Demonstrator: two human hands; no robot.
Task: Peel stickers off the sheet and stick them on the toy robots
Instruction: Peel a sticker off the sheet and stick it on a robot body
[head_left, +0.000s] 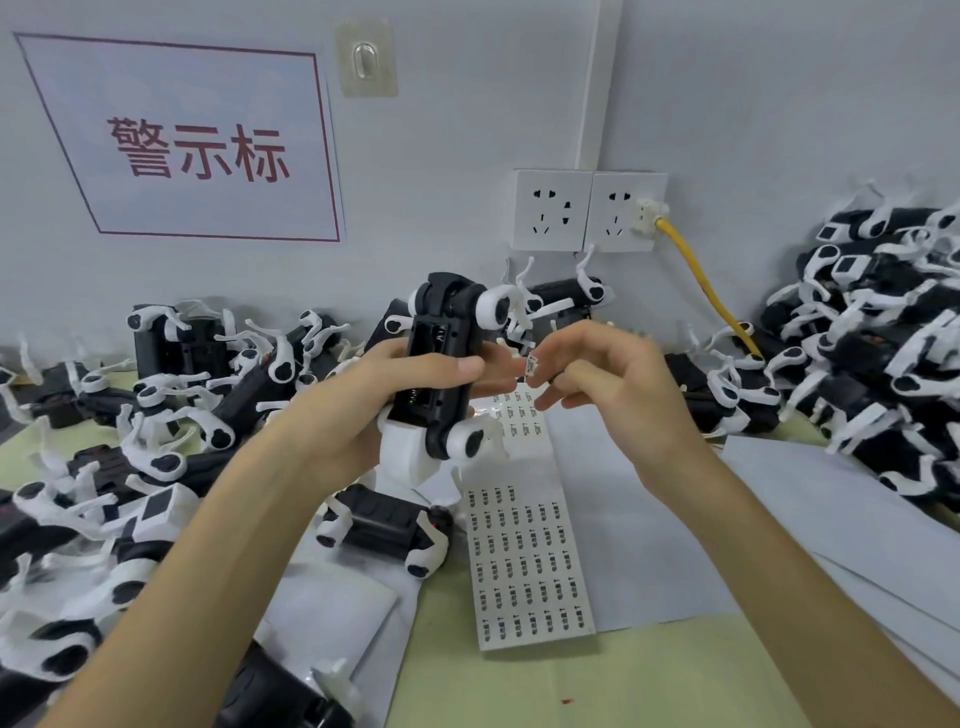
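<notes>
With right hand pinching a sticker just beside the toy robot gripped underside-up in left hand, above the sticker sheet on the table: recommend seating one edge squarely, then pressing flat without creases.

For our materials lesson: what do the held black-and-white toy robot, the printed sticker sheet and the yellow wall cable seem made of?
Black-and-white toy robot: probably moulded plastic, matt black body, smooth rounded white joints. White printed sticker sheet: likely glossy backing paper; thin, flat, catching light. Yellow cable: apparently plastic sheath, bending smoothly.
</notes>
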